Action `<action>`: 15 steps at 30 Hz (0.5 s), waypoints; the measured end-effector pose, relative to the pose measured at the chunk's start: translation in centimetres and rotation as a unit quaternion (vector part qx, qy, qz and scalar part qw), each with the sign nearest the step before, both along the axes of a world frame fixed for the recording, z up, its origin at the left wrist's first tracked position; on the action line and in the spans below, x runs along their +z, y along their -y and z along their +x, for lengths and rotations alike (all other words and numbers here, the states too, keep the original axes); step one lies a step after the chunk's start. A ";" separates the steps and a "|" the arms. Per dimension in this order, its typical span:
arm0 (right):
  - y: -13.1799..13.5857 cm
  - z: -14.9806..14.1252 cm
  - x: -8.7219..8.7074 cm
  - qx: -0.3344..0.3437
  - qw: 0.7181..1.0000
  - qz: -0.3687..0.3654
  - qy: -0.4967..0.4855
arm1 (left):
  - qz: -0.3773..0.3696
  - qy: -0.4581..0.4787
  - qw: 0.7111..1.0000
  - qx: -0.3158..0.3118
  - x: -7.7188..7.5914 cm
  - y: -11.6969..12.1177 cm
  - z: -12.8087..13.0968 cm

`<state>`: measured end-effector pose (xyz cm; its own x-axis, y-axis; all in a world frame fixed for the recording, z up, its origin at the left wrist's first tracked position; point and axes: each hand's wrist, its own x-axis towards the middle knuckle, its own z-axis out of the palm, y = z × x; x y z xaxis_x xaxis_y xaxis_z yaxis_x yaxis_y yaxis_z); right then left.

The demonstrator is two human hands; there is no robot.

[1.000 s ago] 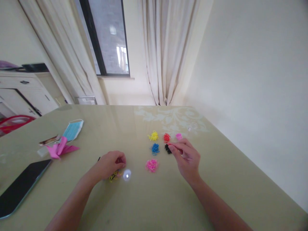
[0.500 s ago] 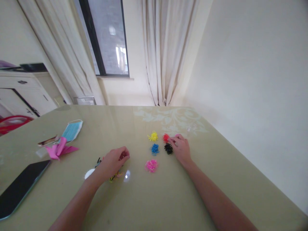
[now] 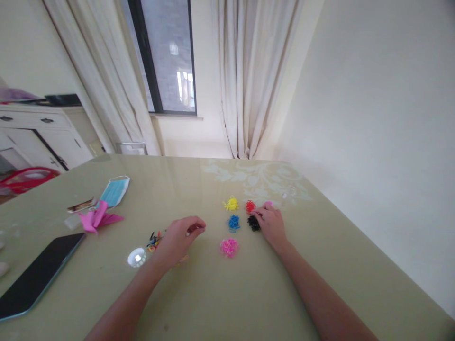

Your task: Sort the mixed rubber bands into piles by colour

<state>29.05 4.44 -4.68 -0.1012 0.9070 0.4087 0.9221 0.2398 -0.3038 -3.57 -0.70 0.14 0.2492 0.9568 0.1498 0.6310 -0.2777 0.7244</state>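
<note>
Small heaps of what look like tiny rubber bands lie sorted by colour: yellow (image 3: 231,203), red (image 3: 250,206), blue (image 3: 233,222), black (image 3: 253,223) and pink-and-white (image 3: 229,247). My right hand (image 3: 273,223) has its thumb and fingers pinched at the edge of the black heap, just below the red one. Whatever sits in that pinch is hidden. Left of the heaps, my left hand (image 3: 181,239) hovers with fingertips pressed together; I cannot make out anything in them. Its wrist partly covers a mixed-colour heap (image 3: 153,240). Beyond my right knuckles shows a bit of pink (image 3: 268,203).
A clear domed object (image 3: 136,257) is beside the mixed heap. Further left lie a dark-screened tablet or phone (image 3: 39,274), a pink folded paper crane (image 3: 97,218), a blue face mask (image 3: 114,192) and a small printed strip (image 3: 81,204). A wall borders the table (image 3: 213,303) at right.
My right fingertips have dropped from between the red and black heaps onto the black heap's edge. My left hand has moved a little right. The view has turned slightly left.
</note>
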 end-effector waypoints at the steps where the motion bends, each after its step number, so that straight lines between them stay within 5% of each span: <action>1: 0.0 0.0 0.0 0.000 1.000 -0.001 0.007 | 0.006 0.011 1.000 0.002 0.0 0.0 0.1; 10: 0.1 -0.1 0.5 -0.024 0.996 0.074 -0.053 | -0.071 0.208 0.976 0.010 0.7 0.6 1.2; 15: 2.9 -3.3 2.2 0.107 0.975 0.143 -0.133 | -0.134 0.287 0.948 -0.020 0.3 0.8 2.0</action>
<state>25.76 1.52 -2.47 -0.1322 0.7216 0.6796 0.7391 0.5287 -0.4175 -1.57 -1.53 0.42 0.2364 0.9713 0.0251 0.1042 -0.0511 0.9932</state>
